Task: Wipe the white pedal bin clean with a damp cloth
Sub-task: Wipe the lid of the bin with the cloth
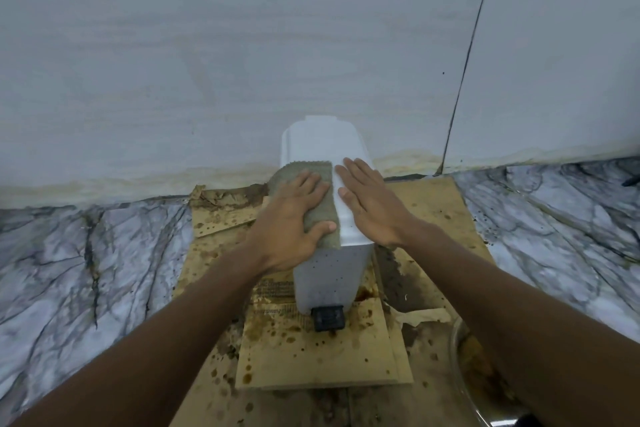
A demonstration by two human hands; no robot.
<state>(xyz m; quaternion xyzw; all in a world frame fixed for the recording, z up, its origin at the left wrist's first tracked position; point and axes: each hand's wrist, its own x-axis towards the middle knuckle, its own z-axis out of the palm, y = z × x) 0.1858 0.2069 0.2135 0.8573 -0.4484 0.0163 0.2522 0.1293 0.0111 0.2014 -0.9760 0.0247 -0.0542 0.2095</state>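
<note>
The white pedal bin (332,274) stands upright on stained cardboard (311,364), at its far edge against the wall (207,62). Its black pedal (328,319) faces the person and its lid runs lengthwise toward the wall. The lid is closed, so the inside is hidden. The left hand (294,218) presses a grey-green cloth (294,172) flat on the lid's left half, fingers straight. The right hand (370,204) lies flat on the right half.

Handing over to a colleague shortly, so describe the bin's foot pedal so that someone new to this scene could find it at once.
Against the pale wall stands a tall, narrow white plastic pedal bin on stained brown cardboard sheets. At the foot of its speckled front face juts a small black square pedal, the bin's only black part against white plastic and tan cardboard.
</note>
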